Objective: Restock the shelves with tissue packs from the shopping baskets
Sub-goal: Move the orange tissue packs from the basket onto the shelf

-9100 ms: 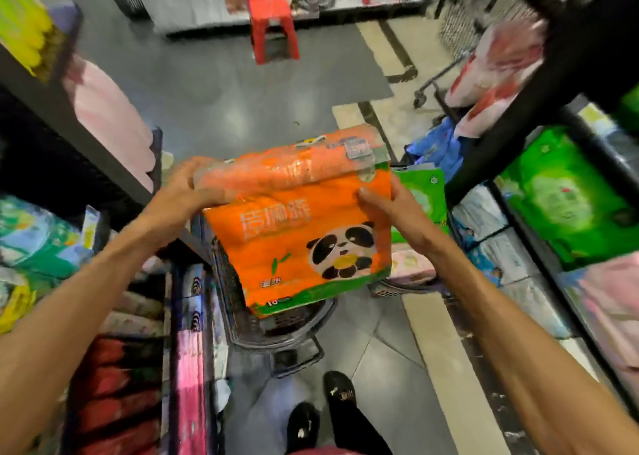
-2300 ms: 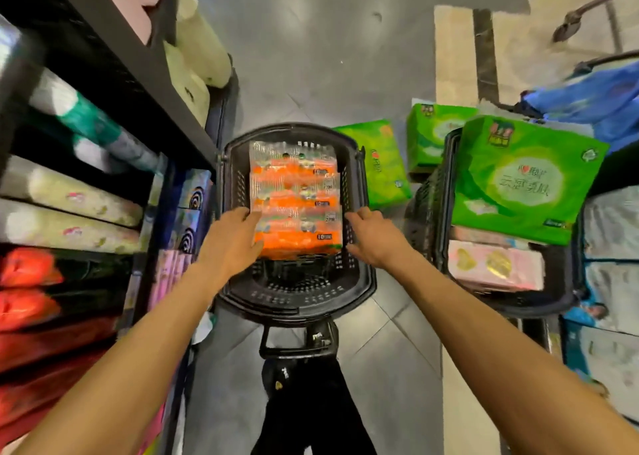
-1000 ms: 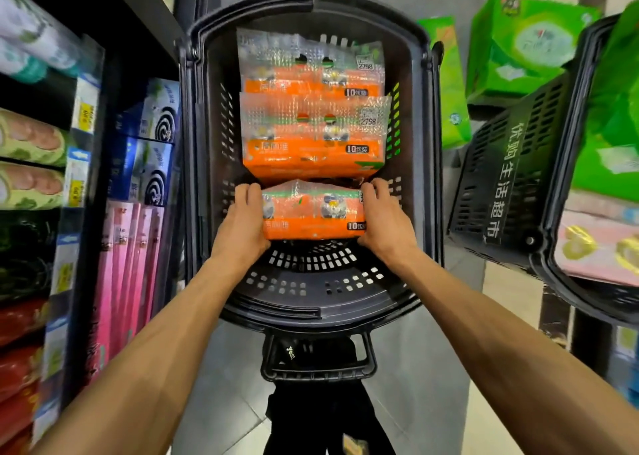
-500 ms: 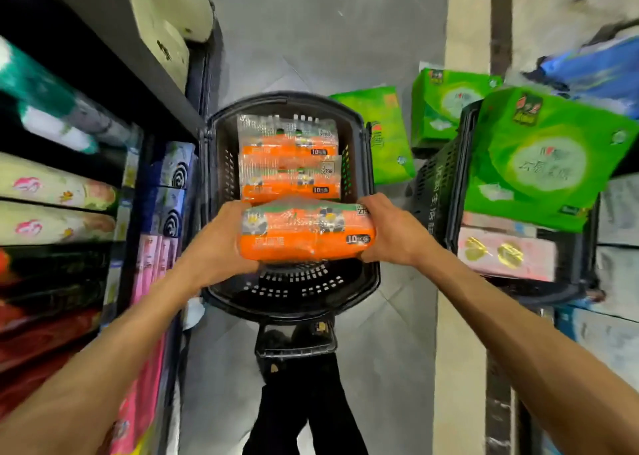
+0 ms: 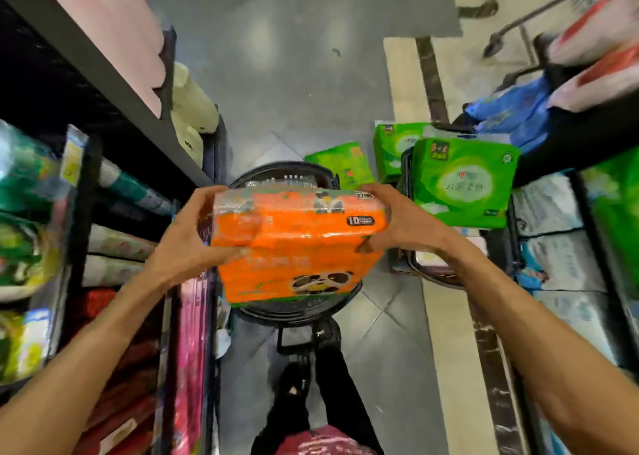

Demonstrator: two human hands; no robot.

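Note:
An orange tissue pack (image 5: 294,243) with a panda print hangs in the air above the black shopping basket (image 5: 294,311) on the floor. My left hand (image 5: 188,243) grips its left end and my right hand (image 5: 397,223) grips its right end. The pack hides most of the basket's inside. A second black basket (image 5: 432,275) stands to the right with a big green tissue pack (image 5: 463,185) on top. The shelves (image 5: 103,74) on the left hold pink, cream and red packs.
Two more green packs (image 5: 340,166) lie on the floor behind the baskets. A shelf unit on the right (image 5: 560,233) holds white, blue and green packs. A grey floor aisle (image 5: 294,74) runs ahead between the shelves. My legs stand just behind the basket handle.
Both hands have lifted the orange pack up out of the basket and closer to me. The view has tilted up, showing more of the aisle.

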